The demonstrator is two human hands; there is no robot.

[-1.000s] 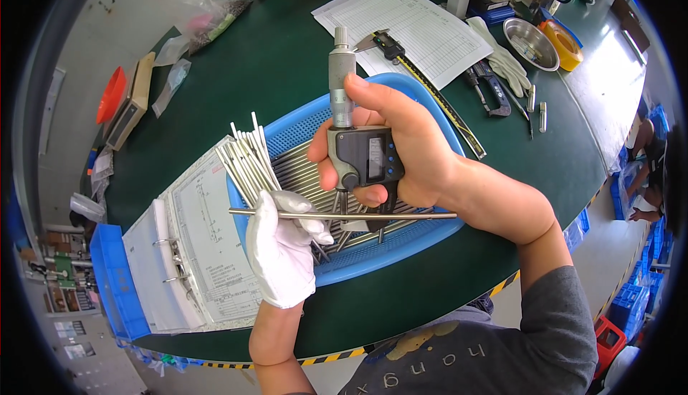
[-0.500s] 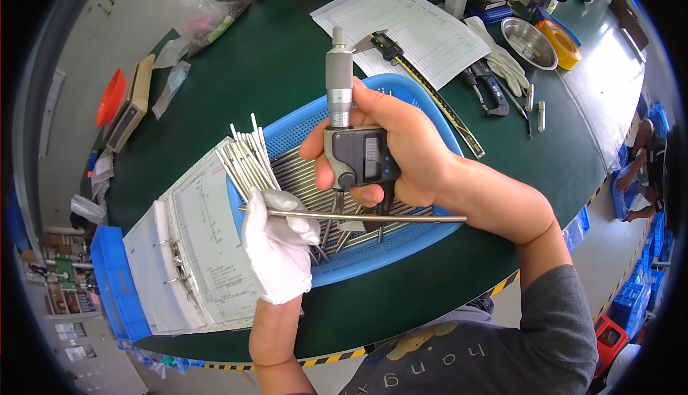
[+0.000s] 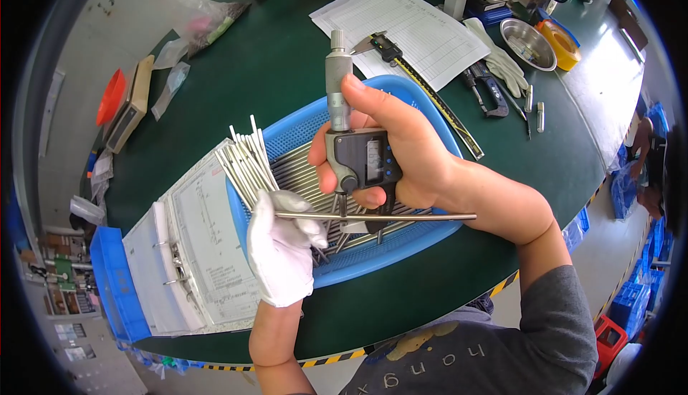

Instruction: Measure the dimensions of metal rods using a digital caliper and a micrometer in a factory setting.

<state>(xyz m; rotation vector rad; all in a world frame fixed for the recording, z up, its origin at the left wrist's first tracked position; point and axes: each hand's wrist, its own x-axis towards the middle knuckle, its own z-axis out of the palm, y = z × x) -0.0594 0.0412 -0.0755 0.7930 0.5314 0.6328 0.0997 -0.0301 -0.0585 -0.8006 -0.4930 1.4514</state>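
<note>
My right hand (image 3: 401, 155), bare, grips a digital micrometer (image 3: 355, 151) upright over a blue plastic basket (image 3: 423, 241). My left hand (image 3: 283, 251), in a white glove, holds a long thin metal rod (image 3: 408, 216) level, its middle sitting in the micrometer's jaws. The same gloved hand also clasps a bundle of several similar rods (image 3: 244, 162) that fan up and to the left. More rods lie in the basket (image 3: 297, 176) under both hands.
An open ring binder with paper sheets (image 3: 186, 251) lies left of the basket on the green table (image 3: 272, 65). Behind are printed sheets (image 3: 408, 26), a long caliper (image 3: 430, 94), a white glove (image 3: 498, 62), a steel bowl (image 3: 527, 44) and yellow tape (image 3: 560, 44).
The rod has slid a little to the right through the micrometer jaws. Both hands stay almost where they were.
</note>
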